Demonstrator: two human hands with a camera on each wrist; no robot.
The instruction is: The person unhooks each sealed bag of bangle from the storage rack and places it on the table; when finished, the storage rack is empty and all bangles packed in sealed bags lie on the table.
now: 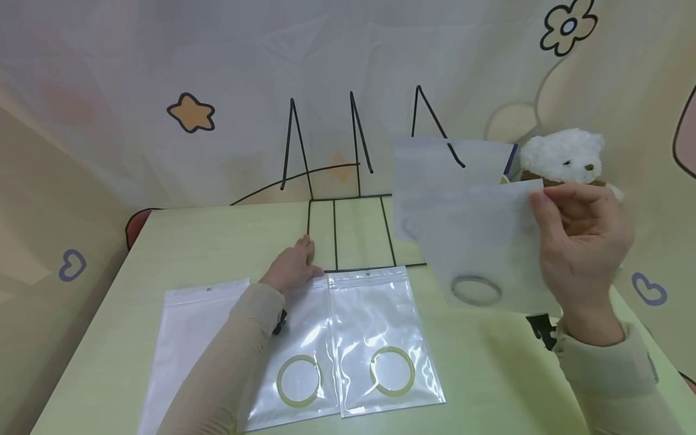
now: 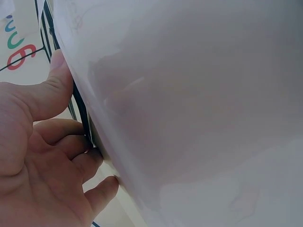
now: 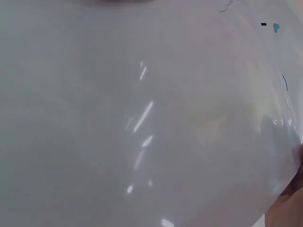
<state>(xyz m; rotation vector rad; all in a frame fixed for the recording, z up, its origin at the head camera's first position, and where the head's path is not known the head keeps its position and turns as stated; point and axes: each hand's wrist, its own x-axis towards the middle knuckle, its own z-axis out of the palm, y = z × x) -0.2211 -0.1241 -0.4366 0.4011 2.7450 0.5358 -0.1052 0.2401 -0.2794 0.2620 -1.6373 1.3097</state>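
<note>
My right hand (image 1: 589, 241) pinches the upper corner of a translucent zip bag (image 1: 478, 241) above the right side of the table. A dark-looking ring (image 1: 476, 290) shows through its lower part. Another whitish bag or sheet (image 1: 451, 160) overlaps behind it. My left hand (image 1: 290, 263) reaches to the top edge of the middle flat zip bag (image 1: 304, 308), fingers extended and fingertips right at that edge. A pale yellow ring (image 1: 299, 380) lies within this bag. Beside it, a second flat zip bag (image 1: 370, 320) contains a similar ring (image 1: 393, 371). In the right wrist view, glossy film (image 3: 118, 142) hides most of the right hand.
A white-faced bag (image 1: 185, 320) lies at the left of the table, partly under my left forearm. At the back right sits a white plush bear (image 1: 565, 157), partly covered by the right hand. A patterned cloth (image 1: 244, 60) hangs behind the table (image 1: 179, 241).
</note>
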